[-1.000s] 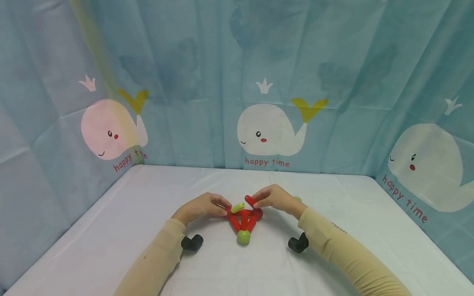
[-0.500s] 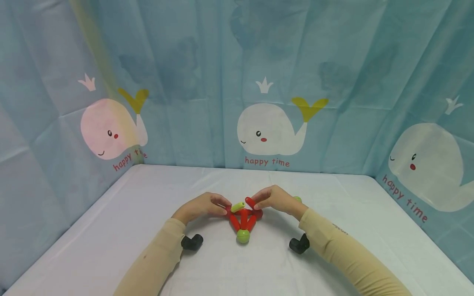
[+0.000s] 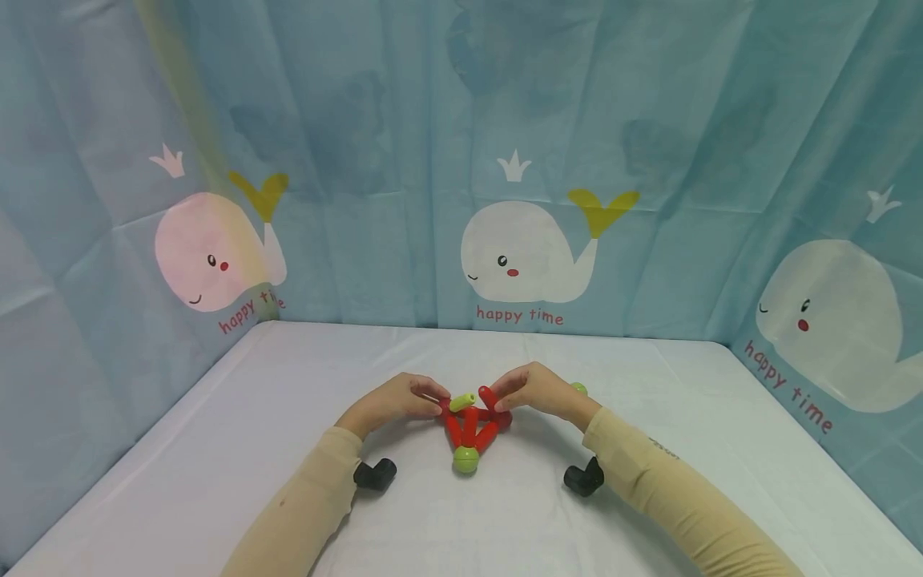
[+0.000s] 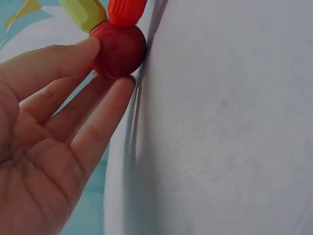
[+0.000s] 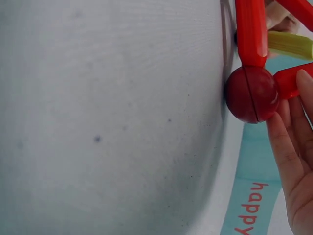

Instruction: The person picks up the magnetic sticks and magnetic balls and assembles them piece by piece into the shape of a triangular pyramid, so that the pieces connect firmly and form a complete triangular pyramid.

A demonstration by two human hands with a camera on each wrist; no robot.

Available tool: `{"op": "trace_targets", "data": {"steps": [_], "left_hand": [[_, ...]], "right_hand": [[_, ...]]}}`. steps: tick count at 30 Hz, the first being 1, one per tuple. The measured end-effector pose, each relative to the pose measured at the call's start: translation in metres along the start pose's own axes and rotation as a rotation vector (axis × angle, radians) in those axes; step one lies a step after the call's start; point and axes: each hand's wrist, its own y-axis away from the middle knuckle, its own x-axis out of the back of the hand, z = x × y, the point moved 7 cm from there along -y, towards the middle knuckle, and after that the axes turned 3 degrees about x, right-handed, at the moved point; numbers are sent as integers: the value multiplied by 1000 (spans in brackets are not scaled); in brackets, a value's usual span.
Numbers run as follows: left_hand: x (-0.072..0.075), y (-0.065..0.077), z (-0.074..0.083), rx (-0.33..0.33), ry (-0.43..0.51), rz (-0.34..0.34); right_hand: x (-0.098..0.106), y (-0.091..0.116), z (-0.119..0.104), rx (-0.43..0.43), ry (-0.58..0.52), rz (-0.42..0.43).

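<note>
A triangular toy frame of red rods [image 3: 470, 428] and balls lies on the table, a light green ball [image 3: 465, 460] at its near corner. My left hand [image 3: 398, 399] pinches the dark red ball [image 4: 119, 51] at the left corner between thumb and fingers. From that ball a lime rod [image 3: 462, 402] slants up. At the right corner, my right hand [image 3: 537, 390] pinches a raised red rod [image 5: 288, 81] joined to another dark red ball [image 5: 252, 94], which one finger touches. The fingers partly cover both far corners in the head view.
Behind the right wrist, another green ball [image 3: 579, 388] is partly hidden. Black wrist-worn pieces [image 3: 376, 474] stick out near both sleeves. A white cloth covers the table [image 3: 461, 529], and a blue whale-print curtain [image 3: 404, 200] hangs behind it.
The near green ball and the rods joined to it have swung slightly left. The raised red rod in my right hand stands a little steeper. Both hands stay almost in place.
</note>
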Motion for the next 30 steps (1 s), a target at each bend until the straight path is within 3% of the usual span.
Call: {"op": "trace_targets", "data": {"steps": [6, 11, 15, 17, 23, 30], "left_hand": [[7, 7, 22, 23, -85, 62], [1, 23, 42, 45, -120, -12], [-15, 33, 52, 96, -160, -87], [-23, 34, 55, 114, -185, -94], [-40, 30, 61, 109, -201, -44], [-42, 27, 64, 91, -142, 1]], "right_hand": [[0, 3, -1, -15, 26, 8], [-2, 8, -2, -27, 40, 11], [-2, 10, -3, -19, 40, 10], [-1, 11, -3, -15, 40, 15], [0, 16, -3, -11, 38, 27], [1, 20, -1, -26, 38, 72]]}}
